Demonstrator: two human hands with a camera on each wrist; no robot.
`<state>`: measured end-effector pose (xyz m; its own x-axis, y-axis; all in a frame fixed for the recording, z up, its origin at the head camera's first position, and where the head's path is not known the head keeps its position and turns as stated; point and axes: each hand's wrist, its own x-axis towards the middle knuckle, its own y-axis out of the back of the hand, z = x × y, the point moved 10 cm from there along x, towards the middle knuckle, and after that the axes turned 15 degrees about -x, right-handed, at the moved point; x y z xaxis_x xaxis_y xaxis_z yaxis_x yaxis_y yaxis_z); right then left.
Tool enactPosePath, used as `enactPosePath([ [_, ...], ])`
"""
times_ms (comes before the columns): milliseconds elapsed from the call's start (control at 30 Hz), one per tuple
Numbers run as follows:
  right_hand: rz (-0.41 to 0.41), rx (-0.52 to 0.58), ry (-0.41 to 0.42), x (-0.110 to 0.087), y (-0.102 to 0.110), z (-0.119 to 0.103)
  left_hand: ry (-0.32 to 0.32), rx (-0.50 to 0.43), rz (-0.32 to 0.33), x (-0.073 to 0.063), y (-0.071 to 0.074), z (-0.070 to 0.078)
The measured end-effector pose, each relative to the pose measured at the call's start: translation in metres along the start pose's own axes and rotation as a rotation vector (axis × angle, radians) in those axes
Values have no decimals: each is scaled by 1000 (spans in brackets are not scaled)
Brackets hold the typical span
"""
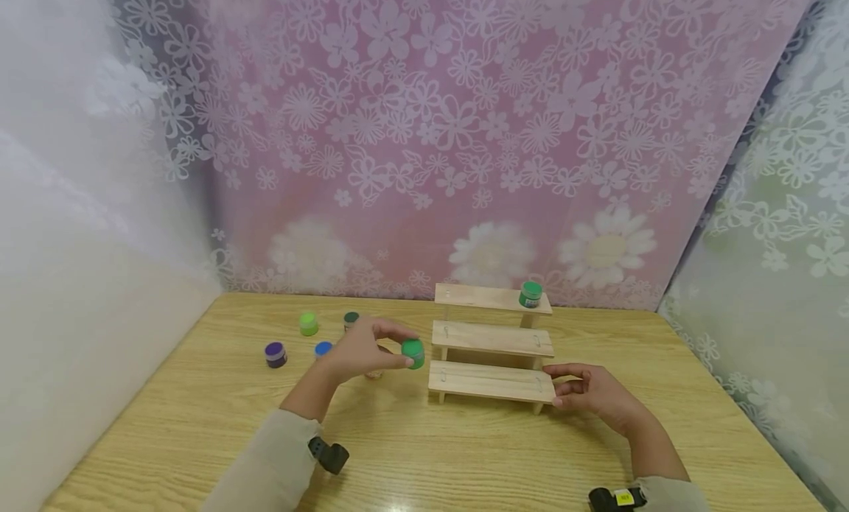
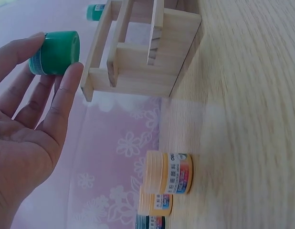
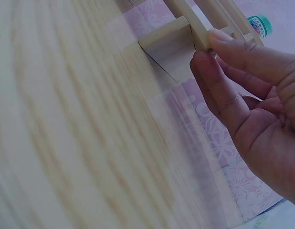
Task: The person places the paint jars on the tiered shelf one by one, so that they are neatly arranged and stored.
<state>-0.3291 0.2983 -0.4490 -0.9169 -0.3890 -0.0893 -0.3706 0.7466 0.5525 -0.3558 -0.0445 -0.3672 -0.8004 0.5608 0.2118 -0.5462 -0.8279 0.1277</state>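
Note:
My left hand (image 1: pixel 363 348) pinches a small green paint jar (image 1: pixel 413 353) between thumb and fingers, held up in the air left of a three-step wooden rack (image 1: pixel 491 380). In the left wrist view the same green jar (image 2: pixel 55 52) lies sideways to that camera, clear of the rack's steps. My right hand (image 1: pixel 597 395) grips the right end of the lowest step; in the right wrist view, thumb and fingertips pinch the step's corner (image 3: pixel 201 36). Another green paint jar (image 1: pixel 530 295) stands on the right end of the top step.
To the left on the table stand a purple jar (image 1: pixel 275 354), a light green jar (image 1: pixel 308 323), a blue jar (image 1: pixel 323 348) and a dark green jar (image 1: pixel 351 320). Peach-lidded jars (image 2: pixel 169 171) are partly behind my left hand in the head view. A flowered curtain (image 1: pixel 424 166) hangs behind.

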Motion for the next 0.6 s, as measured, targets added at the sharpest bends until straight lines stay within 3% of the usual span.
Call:
enactPosePath([
  [267, -4, 5, 7, 1, 1, 2, -11, 28, -7, 11, -11, 3],
  [600, -7, 11, 13, 2, 0, 3, -28, 43, 66, 24, -13, 13],
])
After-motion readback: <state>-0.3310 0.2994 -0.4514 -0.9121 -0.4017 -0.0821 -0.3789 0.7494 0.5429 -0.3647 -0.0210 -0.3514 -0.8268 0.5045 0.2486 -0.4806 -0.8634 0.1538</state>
